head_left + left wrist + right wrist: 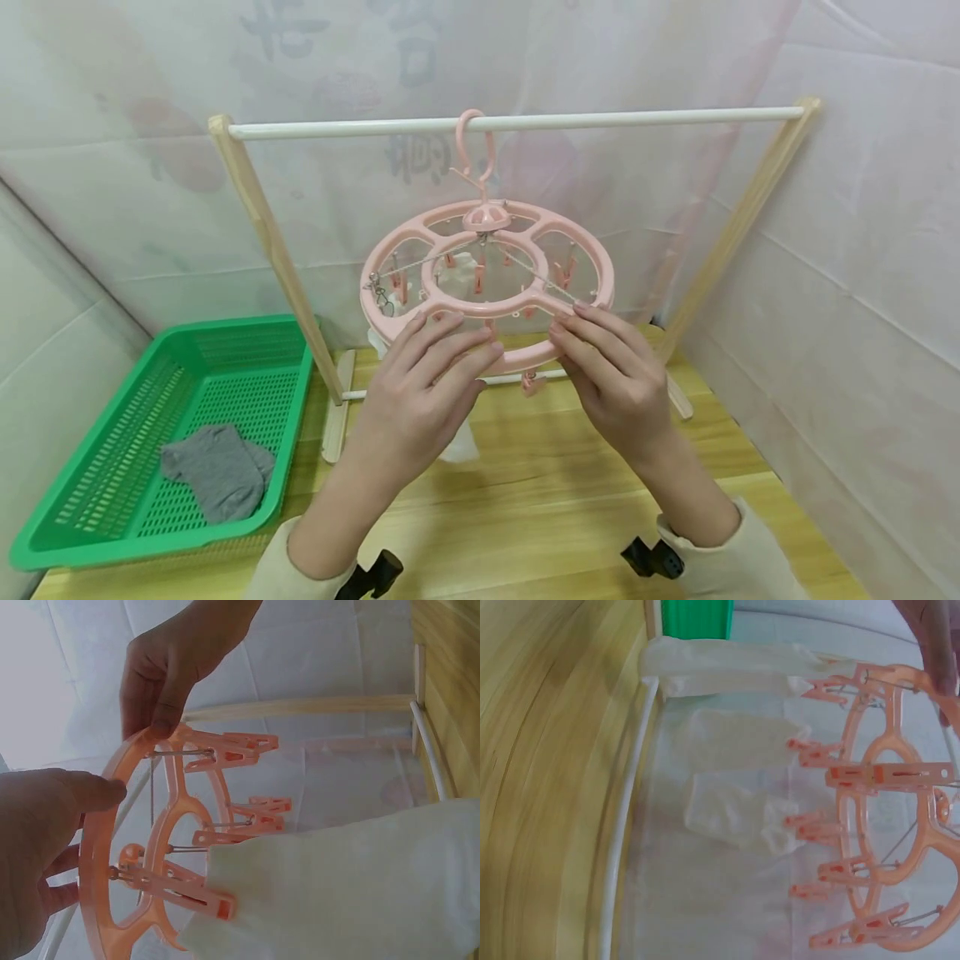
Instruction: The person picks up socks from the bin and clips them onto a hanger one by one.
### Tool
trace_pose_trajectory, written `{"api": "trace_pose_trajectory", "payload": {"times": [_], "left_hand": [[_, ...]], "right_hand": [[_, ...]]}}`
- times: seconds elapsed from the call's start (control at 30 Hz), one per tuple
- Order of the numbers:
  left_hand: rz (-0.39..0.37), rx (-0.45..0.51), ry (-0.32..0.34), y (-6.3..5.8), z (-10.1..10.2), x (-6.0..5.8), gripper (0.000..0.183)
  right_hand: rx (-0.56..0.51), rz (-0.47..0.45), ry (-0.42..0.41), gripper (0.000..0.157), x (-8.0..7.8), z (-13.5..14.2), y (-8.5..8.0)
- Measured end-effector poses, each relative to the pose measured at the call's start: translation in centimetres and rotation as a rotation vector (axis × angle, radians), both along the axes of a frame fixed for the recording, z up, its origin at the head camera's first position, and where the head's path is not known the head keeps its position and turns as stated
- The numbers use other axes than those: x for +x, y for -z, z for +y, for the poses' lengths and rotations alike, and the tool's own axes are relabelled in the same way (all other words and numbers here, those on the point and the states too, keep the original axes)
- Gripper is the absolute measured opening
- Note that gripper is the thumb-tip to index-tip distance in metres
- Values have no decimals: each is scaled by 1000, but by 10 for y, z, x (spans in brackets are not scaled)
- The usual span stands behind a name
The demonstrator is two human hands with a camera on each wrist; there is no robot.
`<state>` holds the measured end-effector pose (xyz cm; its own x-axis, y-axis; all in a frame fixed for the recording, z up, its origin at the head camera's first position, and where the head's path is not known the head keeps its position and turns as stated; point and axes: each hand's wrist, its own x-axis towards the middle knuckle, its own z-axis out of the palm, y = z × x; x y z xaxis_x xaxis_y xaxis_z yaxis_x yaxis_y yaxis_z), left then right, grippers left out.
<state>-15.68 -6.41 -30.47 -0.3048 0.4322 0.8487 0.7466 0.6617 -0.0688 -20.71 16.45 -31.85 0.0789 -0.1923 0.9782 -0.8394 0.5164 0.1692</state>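
A pink oval clip hanger (603,258) hangs by its hook from a white rod (637,118). My left hand (423,392) holds its near rim on the left side, thumb on one face and fingers on the other. On the right side of that rim, my right hand (618,379) pinches it between thumb and fingers. Pink clips (195,896) dangle under the frame. One grips a white cloth piece (345,892) near my left hand. Several more white pieces, sock-like in shape, hang from clips farther back, among them a white sock (739,739).
The rod belongs to a stand with wooden legs (270,233) on a wood-grain table (525,500). At the left is a green basket (135,546) with a grey sock (221,471) inside. Pale cloth walls (840,333) enclose the back and sides.
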Motion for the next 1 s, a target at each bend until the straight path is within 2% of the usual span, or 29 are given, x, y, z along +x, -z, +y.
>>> {"api": "trace_pose_trajectory", "payload": {"times": [0.37, 0.8, 1.0], "left_hand": [[31, 5, -27, 4, 0, -6, 30], [36, -28, -61, 3, -6, -5, 27], [31, -28, -75, 2, -8, -5, 28]], "right_hand": [[-47, 15, -19, 17, 6, -17, 1], [-64, 38, -50, 17, 7, -25, 4], [-138, 116, -111, 20, 7, -26, 11]]}}
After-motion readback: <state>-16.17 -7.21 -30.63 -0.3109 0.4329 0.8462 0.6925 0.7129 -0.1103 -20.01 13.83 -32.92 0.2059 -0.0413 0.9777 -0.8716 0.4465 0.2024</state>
